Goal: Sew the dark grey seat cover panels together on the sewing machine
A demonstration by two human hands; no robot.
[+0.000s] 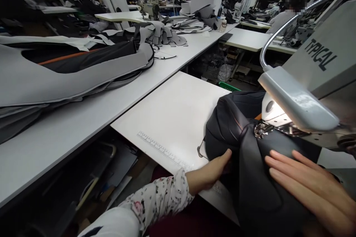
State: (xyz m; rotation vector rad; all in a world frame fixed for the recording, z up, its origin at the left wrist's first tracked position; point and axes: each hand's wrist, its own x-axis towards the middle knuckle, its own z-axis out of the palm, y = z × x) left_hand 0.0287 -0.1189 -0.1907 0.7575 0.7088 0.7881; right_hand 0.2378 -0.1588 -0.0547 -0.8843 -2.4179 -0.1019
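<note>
Seam apparently being sewn: black leather-like cover [250, 170] bunched under shiny metal presser foot [260, 130]. Right hand [311, 185] flat, fingers extended, on cover; left hand [213, 170] thumb against it, fingers hidden, grip unclear. Next likely needs steady guiding.

Left forearm sleeve [164, 197]: white fabric, scattered small dark print, one pinkish-red flower, wrinkled toward the wrist. Farther up: plain whitish sleeve [118, 222], dark mark. Lap: dark maroon garment [185, 219].

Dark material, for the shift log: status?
Right hand spread flat on dark material. Left hand at its side, most fingers hidden. Folds bunched close beside presser foot.
</note>
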